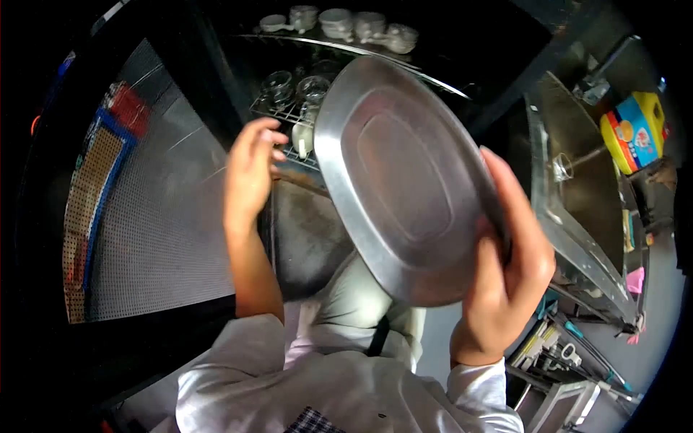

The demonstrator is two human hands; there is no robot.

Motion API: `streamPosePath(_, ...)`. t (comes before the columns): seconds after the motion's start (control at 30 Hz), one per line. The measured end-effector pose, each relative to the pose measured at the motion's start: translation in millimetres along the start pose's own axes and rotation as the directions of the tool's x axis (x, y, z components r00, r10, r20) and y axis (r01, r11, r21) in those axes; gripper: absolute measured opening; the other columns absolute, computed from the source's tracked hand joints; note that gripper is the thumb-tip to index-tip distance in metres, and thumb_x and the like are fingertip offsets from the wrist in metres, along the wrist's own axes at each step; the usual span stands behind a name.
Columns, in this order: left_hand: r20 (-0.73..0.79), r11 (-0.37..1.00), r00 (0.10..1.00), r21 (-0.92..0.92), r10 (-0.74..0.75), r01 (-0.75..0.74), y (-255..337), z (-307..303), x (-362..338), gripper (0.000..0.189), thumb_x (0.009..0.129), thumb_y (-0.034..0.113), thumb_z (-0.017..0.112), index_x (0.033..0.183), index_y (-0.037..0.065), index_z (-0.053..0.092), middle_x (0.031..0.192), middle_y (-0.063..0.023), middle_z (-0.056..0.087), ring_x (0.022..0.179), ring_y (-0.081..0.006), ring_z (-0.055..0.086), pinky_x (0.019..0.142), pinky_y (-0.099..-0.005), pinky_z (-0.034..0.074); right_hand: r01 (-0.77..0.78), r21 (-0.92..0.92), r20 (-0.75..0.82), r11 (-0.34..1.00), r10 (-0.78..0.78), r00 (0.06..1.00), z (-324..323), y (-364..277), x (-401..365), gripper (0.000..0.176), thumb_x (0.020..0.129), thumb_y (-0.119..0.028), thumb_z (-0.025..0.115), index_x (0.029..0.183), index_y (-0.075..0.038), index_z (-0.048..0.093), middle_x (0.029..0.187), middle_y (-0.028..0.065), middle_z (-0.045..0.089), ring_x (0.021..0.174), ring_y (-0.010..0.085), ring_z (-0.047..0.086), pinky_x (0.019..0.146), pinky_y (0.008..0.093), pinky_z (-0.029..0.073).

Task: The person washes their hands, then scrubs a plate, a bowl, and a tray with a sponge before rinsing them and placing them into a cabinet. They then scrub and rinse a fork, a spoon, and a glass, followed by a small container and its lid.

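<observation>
An oval stainless-steel tray (404,180) is held up in front of my body, tilted so its shallow inside faces me. My right hand (509,267) grips its lower right rim, thumb on the inner side and fingers around the outer edge. To the left of the tray, and apart from it, my left hand (253,162) is raised with its fingers loosely bent and nothing in them. Behind the left hand stands a wire rack with glass jars (312,90) and a white cup (302,138).
White cups (337,24) line a dark shelf at the top. On the right is a metal sink (588,195), with a yellow jug (635,132) beyond it. Tools with teal handles (574,330) lie lower right. A perforated panel (162,209) spans the left.
</observation>
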State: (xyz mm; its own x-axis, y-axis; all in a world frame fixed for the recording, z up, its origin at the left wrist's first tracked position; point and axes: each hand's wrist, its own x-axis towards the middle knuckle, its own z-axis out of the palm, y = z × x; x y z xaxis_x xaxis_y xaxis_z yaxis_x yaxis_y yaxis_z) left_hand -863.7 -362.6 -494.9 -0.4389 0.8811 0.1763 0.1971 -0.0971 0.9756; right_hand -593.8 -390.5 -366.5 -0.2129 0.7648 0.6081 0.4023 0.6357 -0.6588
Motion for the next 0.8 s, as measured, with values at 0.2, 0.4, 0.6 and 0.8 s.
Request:
streamPosePath(0.2,0.073,0.75,0.923,-0.56,-0.378,0.352,-159.5,-3.2,-67.8,0.052,0.096,0.039,0.036,0.128,-0.001,0.042,0.123,-0.0138,0.051,0.112,-0.0227,0.05,0.094,-0.0366,0.043,-0.465,0.368,0.378,0.805,0.327,0.866,74.0,63.7,-35.8,0.044,0.076,0.008,0.039,0.118,0.008,0.051,0.116,0.0179,0.058,0.109,0.0204,0.053,0.096,0.0288,0.037)
streamPosePath(0.4,0.159,0.247,0.917,-0.933,-0.367,0.261,-170.7,6.1,-108.0,0.058,0.094,0.048,0.032,0.128,0.002,0.043,0.125,-0.0153,0.05,0.114,-0.0277,0.05,0.093,-0.0419,0.043,-0.656,0.413,0.47,0.632,0.469,0.748,139.3,137.1,-80.0,0.048,0.073,0.009,0.041,0.12,0.009,0.049,0.112,0.0135,0.059,0.102,0.0155,0.053,0.091,0.024,0.038)
streamPosePath(0.6,0.348,0.383,0.831,-0.764,-0.433,0.519,-161.6,27.7,-116.3,0.047,0.092,0.029,0.047,0.128,0.001,0.038,0.12,-0.0132,0.052,0.105,-0.0242,0.056,0.087,-0.0366,0.047,-0.584,0.365,0.395,0.725,0.448,0.802,130.6,141.8,-81.4,0.047,0.074,0.007,0.041,0.12,0.005,0.051,0.112,0.0124,0.058,0.105,0.017,0.052,0.092,0.0262,0.038)
streamPosePath(0.8,0.234,0.513,0.865,-0.725,-0.444,0.459,-143.3,45.2,-92.0,0.043,0.082,0.001,0.051,0.125,0.002,0.041,0.108,-0.0128,0.057,0.098,-0.0236,0.057,0.085,-0.0372,0.047,-0.547,0.495,0.358,0.675,0.415,0.836,113.1,141.1,-77.4,0.052,0.074,0.009,0.048,0.126,0.005,0.043,0.119,0.0139,0.054,0.112,0.0205,0.05,0.097,0.0299,0.036)
